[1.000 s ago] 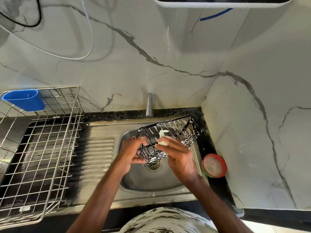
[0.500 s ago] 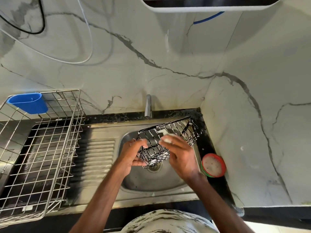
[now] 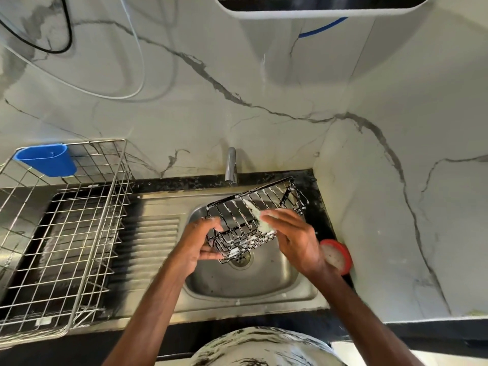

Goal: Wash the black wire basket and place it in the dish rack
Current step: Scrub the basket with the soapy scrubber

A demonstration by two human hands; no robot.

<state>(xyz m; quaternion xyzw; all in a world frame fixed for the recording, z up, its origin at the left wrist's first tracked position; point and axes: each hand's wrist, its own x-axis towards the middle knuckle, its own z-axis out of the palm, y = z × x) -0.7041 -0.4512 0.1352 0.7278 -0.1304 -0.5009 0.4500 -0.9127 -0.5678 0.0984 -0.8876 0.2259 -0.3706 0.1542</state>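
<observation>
Tabletop (image 3: 171,184): black stone, carrying a steel sink with a ribbed drainer and, at its left end, a wire rack.
Dish rack (image 3: 79,233): stands at the tabletop's left edge, well apart from the basket, with the drainer between them.
Sink (image 3: 250,283): basin at the right end, with the tap at its back edge.
Black wire basket (image 3: 253,217): held in the air over the basin and flecked with suds. Its long axis runs from a low near-left end above the drain up towards the sink's far-right corner.
Left hand (image 3: 196,244): grips the basket's near-left end, thumb over the top wires. It is the hand nearer the rack.
Right hand (image 3: 295,239): holds a pale scrub pad (image 3: 265,225) against the basket's near long side.
What the move turns on: the rack lies to the basket's left, so a leftward carry probably leads with the left hand, after a rinse.
</observation>
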